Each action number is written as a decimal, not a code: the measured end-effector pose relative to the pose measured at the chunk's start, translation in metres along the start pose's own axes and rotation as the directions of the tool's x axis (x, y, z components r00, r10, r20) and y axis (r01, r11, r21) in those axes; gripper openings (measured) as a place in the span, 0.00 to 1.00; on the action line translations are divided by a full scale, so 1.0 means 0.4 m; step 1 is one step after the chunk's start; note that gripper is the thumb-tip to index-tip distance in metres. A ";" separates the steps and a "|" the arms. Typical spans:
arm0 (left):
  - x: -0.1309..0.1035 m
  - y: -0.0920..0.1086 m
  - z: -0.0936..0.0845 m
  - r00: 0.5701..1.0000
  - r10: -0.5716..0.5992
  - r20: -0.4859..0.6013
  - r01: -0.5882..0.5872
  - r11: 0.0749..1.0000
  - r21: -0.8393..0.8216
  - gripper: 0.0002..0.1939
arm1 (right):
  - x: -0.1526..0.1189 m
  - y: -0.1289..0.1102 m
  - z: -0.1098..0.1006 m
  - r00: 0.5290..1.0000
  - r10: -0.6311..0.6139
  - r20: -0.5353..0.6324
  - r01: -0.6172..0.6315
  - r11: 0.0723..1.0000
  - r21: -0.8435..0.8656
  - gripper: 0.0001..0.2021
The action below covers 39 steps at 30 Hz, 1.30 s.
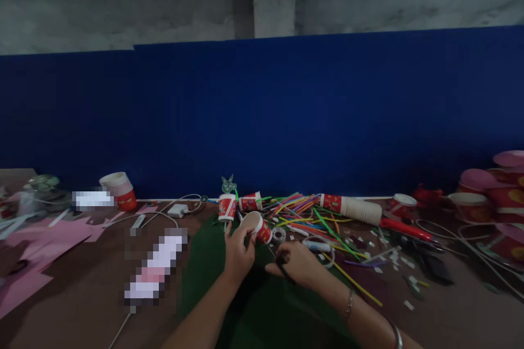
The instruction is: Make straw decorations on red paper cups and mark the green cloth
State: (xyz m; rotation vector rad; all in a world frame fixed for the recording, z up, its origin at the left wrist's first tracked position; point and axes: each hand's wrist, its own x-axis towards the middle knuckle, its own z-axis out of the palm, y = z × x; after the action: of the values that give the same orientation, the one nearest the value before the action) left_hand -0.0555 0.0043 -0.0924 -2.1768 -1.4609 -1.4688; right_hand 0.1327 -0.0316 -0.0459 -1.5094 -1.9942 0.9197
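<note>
My left hand (pixel 238 253) grips a red paper cup (pixel 258 226) tilted on its side, its white mouth facing left. My right hand (pixel 298 263) is closed around a dark tool with black handles (pixel 283 271), likely scissors, just right of the cup. Both hands hover over a dark green sheet (pixel 213 272) on the brown table. An upright red cup (pixel 226 207) with a green paper figure on a straw stands just behind my left hand, beside another red cup (pixel 250 202) lying on its side.
A heap of coloured straws (pixel 303 212), a sleeve of stacked cups (pixel 356 208), tape rolls (pixel 279 235) and paper scraps lie to the right. Pink paper (pixel 45 242), stacked cups (pixel 119 190) and a white charger (pixel 177 210) sit left. A blue wall panel rises behind.
</note>
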 end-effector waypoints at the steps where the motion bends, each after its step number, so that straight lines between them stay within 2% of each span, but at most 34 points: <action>1: 0.000 0.001 -0.001 1.000 0.003 -0.003 -0.003 1.000 0.000 0.05 | -0.003 -0.001 -0.005 0.999 -0.024 -0.043 0.021 0.996 -0.088 0.17; 3: 0.002 0.005 -0.004 1.000 0.004 -0.007 -0.004 1.000 -0.003 0.05 | -0.007 -0.002 -0.013 0.995 -0.059 -0.084 0.042 0.981 -0.191 0.17; 5: 0.007 0.008 -0.009 1.000 -0.006 -0.013 0.006 1.000 0.000 0.05 | -0.006 -0.003 -0.015 0.995 -0.066 -0.075 0.053 0.984 -0.167 0.16; 7: 0.012 0.010 -0.014 0.999 -0.010 -0.051 0.010 1.000 -0.005 0.05 | -0.003 -0.003 -0.012 0.999 -0.025 0.020 0.024 1.000 0.015 0.16; 9: 0.015 0.013 -0.017 0.992 -0.029 -0.124 0.023 0.999 -0.045 0.08 | -0.002 -0.006 -0.007 0.986 0.001 0.165 -0.050 0.956 0.289 0.17; 12: 0.011 0.020 -0.016 0.977 -0.135 -0.164 0.102 0.976 -0.193 0.28 | -0.009 -0.015 -0.007 0.961 -0.057 0.271 -0.123 0.789 0.602 0.19; 14: 0.006 0.029 -0.013 0.967 -0.236 -0.090 0.197 0.928 -0.317 0.36 | -0.018 -0.021 -0.012 0.952 -0.101 0.289 -0.140 0.695 0.705 0.18; 17: 0.001 0.046 -0.006 0.934 -0.353 0.057 0.335 0.810 -0.482 0.43 | -0.029 -0.026 -0.017 0.942 -0.114 0.316 -0.188 0.601 0.777 0.18; 23: 0.009 0.066 0.003 0.850 -0.497 0.176 0.475 0.575 -0.667 0.52 | -0.024 -0.021 -0.008 0.938 -0.118 0.327 -0.219 0.531 0.819 0.18; 26: 0.012 0.061 0.009 0.834 -0.511 0.207 0.492 0.522 -0.697 0.48 | -0.024 -0.021 -0.005 0.925 -0.123 0.360 -0.245 0.530 0.812 0.19; 31: 0.009 0.048 0.011 0.878 -0.431 0.210 0.460 0.635 -0.620 0.41 | -0.027 -0.020 -0.016 0.928 -0.104 0.358 -0.240 0.570 0.786 0.18; 35: 0.008 0.040 0.006 0.901 -0.352 0.254 0.433 0.680 -0.591 0.39 | -0.010 -0.002 -0.024 0.947 -0.084 0.311 -0.169 0.691 0.703 0.17; 39: 0.006 0.035 0.004 0.889 -0.292 0.353 0.455 0.653 -0.606 0.37 | 0.013 0.022 -0.027 0.960 -0.063 0.274 -0.081 0.872 0.482 0.17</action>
State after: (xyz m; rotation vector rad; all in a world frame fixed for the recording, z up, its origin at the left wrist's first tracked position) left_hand -0.0436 -0.0003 -0.0861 -2.6123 -1.7314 -2.2676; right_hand 0.1445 -0.0226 -0.0452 -1.1456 -1.7390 1.5821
